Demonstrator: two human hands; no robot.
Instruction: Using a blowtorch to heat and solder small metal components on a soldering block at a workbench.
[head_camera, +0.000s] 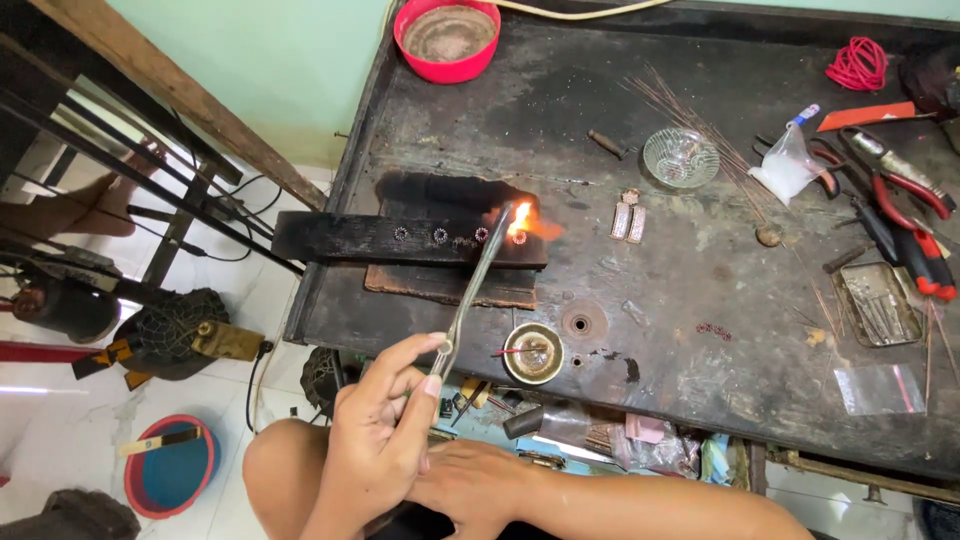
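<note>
My left hand (385, 435) grips the near end of a long slim metal tool (478, 285), shaped like tweezers. Its tip reaches an orange flame (522, 220) at the right end of a charred black block (340, 240) on the workbench (680, 380). Three small ring-shaped metal pieces (439, 235) lie in a row on the block, left of the flame. My right hand (462, 488) sits low beneath the left one, partly hidden; what it holds is not visible.
A small brass dish (533, 353) stands near the bench's front edge. A glass dish (680, 157), thin wires (690, 110), red-handled pliers (915, 235), a metal tin (876, 302) and a red bowl (446, 38) lie farther off. A blue basin (168, 468) is on the floor.
</note>
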